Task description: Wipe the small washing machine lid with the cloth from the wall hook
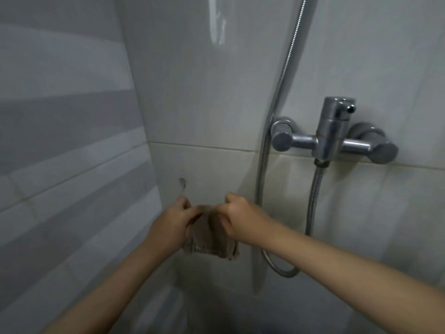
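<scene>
A small brownish-grey cloth (212, 239) hangs between my two hands in front of the tiled wall. My left hand (172, 225) pinches its upper left edge and my right hand (237, 216) pinches its upper right edge. A small metal wall hook (182, 183) sticks out of the tile just above my left hand; the cloth looks apart from it. The washing machine is not in view.
A chrome shower mixer (333, 137) is mounted on the wall to the right. Its flexible metal hose (311, 213) loops down below it and another length runs up the wall. Grey striped tiles cover the left wall, which meets the white wall in a corner.
</scene>
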`<state>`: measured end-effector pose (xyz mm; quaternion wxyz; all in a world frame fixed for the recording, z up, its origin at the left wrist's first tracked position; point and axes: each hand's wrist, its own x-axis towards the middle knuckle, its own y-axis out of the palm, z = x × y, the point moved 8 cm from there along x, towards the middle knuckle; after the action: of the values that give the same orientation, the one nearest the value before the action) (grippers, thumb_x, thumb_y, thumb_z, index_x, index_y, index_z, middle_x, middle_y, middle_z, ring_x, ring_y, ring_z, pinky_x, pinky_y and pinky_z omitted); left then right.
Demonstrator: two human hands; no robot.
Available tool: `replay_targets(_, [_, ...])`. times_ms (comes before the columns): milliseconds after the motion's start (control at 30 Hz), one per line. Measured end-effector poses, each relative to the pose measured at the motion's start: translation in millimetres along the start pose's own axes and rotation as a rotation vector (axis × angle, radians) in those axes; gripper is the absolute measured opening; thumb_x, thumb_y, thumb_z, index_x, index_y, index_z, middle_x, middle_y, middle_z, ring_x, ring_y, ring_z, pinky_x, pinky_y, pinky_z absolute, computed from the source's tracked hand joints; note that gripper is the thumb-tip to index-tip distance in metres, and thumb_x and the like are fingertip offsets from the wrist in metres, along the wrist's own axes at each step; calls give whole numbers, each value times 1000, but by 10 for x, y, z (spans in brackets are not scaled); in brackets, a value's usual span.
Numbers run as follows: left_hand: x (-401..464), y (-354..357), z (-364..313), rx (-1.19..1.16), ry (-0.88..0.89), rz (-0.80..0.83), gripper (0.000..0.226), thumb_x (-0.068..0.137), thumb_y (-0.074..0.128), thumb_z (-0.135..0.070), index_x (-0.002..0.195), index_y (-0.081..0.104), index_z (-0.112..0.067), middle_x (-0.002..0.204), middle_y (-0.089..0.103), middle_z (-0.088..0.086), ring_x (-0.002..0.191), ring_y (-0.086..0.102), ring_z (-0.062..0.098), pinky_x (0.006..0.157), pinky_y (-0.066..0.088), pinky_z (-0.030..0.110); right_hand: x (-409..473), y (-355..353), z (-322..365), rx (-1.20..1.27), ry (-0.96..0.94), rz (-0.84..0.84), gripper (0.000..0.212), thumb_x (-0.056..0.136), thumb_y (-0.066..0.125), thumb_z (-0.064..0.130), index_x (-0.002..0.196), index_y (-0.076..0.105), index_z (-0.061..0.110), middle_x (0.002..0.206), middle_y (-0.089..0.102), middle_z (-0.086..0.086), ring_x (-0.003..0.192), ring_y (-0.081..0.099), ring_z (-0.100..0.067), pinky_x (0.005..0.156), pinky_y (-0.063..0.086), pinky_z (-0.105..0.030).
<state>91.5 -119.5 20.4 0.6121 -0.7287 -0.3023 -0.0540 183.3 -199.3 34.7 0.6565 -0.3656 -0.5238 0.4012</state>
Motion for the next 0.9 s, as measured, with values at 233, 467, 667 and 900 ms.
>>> replay_targets(233, [359, -66, 1038, -81, -377, -31, 35, 96, 42, -43, 80, 40, -12, 80, 57, 14, 73, 52, 29, 57, 31, 35, 918, 384, 134, -226, -29, 64, 31, 92, 44, 12, 117, 61, 7, 105, 52, -23, 84, 62, -39, 64, 43, -36])
replay_targets(467, [752, 287, 1609, 109, -331, 153, 33, 95, 44, -13, 128, 45, -8, 122, 49, 21, 99, 57, 36, 72, 42, 34, 1502, 838, -16, -404, 146, 135, 28, 95, 42, 13, 117, 59, 5, 120, 53, -20, 101, 63, -36, 81, 53, -41])
replay_targets(667, [834, 756, 1783, 29, -247, 288, 34, 94, 48, -20, 127, 50, -12, 114, 47, 18, 97, 57, 36, 84, 47, 34, 1469, 1156, -181, -220, 284, 194, 38, 93, 51, 23, 130, 49, 14, 118, 57, -19, 105, 63, -37, 86, 52, -42])
replay_targets(900, [657, 963, 1892, -90, -353, 412, 90, 64, 61, -52, 145, 27, -34, 141, 34, 20, 129, 36, 39, 108, 36, 41, 1149, 1228, -208, -112, 374, 168, 54, 89, 55, 25, 140, 39, 19, 128, 41, -21, 113, 48, -39, 92, 47, -41])
